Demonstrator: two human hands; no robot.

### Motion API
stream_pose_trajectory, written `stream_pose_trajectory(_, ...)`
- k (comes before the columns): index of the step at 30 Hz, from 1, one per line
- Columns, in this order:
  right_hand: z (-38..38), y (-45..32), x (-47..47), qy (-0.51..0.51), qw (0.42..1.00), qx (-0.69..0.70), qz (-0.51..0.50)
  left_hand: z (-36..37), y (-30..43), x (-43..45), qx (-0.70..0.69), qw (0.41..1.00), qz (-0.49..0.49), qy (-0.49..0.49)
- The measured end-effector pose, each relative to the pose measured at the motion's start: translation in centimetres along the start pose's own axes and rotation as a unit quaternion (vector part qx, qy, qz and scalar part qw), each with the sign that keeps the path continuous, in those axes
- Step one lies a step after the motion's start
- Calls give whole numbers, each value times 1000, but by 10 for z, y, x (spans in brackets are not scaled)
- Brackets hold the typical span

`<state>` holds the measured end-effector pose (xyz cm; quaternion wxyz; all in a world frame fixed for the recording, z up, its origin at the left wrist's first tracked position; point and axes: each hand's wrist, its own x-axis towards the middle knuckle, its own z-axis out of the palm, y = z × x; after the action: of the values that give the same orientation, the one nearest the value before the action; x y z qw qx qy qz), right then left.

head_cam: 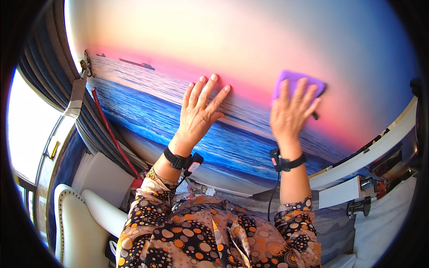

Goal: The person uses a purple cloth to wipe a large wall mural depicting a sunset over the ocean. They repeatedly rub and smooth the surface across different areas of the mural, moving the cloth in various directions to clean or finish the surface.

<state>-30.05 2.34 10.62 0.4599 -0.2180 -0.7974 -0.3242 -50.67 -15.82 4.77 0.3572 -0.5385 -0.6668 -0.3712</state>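
Note:
A wall mural of a pink sunset sky over a blue sea (234,40) fills the view before me. My left hand (201,107) rests against it near the horizon line, fingers spread, with nothing in it. To its right, my right hand (291,110) lies over a folded purple cloth (303,80), its fingers spread flat across it and the cloth between hand and mural. A small dark object shows just beside the right hand; what it is cannot be told. Black straps with small devices circle both wrists.
At left hang dark striped curtains (50,67) with a tieback (76,97), beside a bright window (30,127). A red pole (114,134) leans there. Below stands a white studded chair (72,214). A white shelf edge (368,157) and a bed-like white surface (385,214) lie at right.

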Motion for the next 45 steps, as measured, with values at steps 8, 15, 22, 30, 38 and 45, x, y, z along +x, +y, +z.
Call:
stream_pose_trajectory(8,-6,-28,-45,-75,985,-23,-151,-12,-34,-1,-41,996,33,66)
stream_pose_trajectory(15,15,-75,4,-105,993,15,-58,-18,-39,3,-71,996,-5,59)
stream_pose_trajectory(22,-4,-54,-13,-43,993,-19,-108,-32,-56,0,-45,999,-1,15)
stream_pose_trajectory(30,25,-66,0,-10,999,19,-50,-28,-46,-4,-44,998,-42,-7)
stream_pose_trajectory(38,-8,5,-32,-24,999,-22,-13,-30,-22,-7,-22,997,57,-39)
stream_pose_trajectory(45,10,-13,-32,-79,997,6,-14,-18,32,-6,26,987,117,-102)
